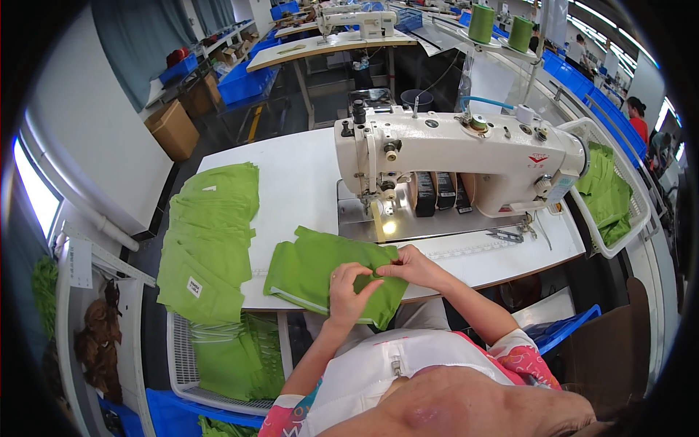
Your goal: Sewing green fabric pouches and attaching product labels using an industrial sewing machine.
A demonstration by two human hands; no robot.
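A green cloth piece lies over the front edge of the sewing table, part of it hanging down toward my lap. A pale strip runs along its lower left edge. My left hand pinches the cloth near its right side, thumb and fingers curled together. Close beside it, my right hand grips the same cloth at its edge between thumb and fingers. Just beyond stands a white sewing machine, its needle area behind the cloth. A layered stack of green cloth pieces covers the table's left end.
White table surrounds the machine. Dark label rolls stand under its arm. Baskets of green cloth sit right and lower left. Green thread cones rise behind. A cardboard box stands far left; other people work far right.
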